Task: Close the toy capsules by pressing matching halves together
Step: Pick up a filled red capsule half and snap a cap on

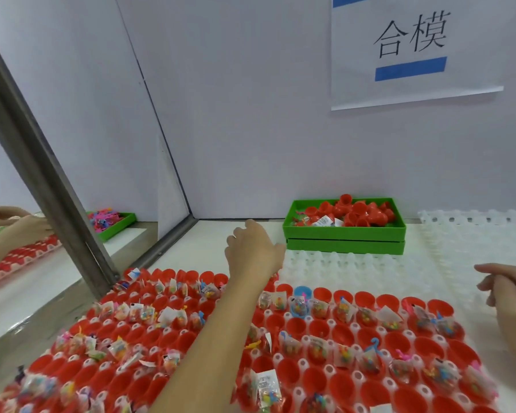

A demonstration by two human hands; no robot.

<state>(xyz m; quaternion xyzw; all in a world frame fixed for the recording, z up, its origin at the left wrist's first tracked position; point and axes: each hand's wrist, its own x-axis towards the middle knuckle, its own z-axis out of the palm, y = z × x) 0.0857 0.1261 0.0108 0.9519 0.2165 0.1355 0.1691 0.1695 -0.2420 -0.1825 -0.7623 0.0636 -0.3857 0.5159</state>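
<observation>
Several open red capsule halves (316, 324) sit in white holder trays across the near table, many with small bagged toys (264, 383) in them. One blue half (302, 293) stands among the red ones. A green bin (344, 234) at the back holds loose red capsule halves (358, 211). My left hand (252, 251) reaches forward over the far edge of the filled trays, left of the green bin, fingers loosely curled and holding nothing. My right hand (510, 293) hovers at the right edge above the trays, fingers relaxed and empty.
Empty white holder trays (399, 269) lie between the filled trays and the green bin. A metal-framed divider (42, 174) stands on the left; beyond it another person's hands (15, 225) work beside a green bin of coloured toys (108, 219). A paper sign (414, 49) hangs on the wall.
</observation>
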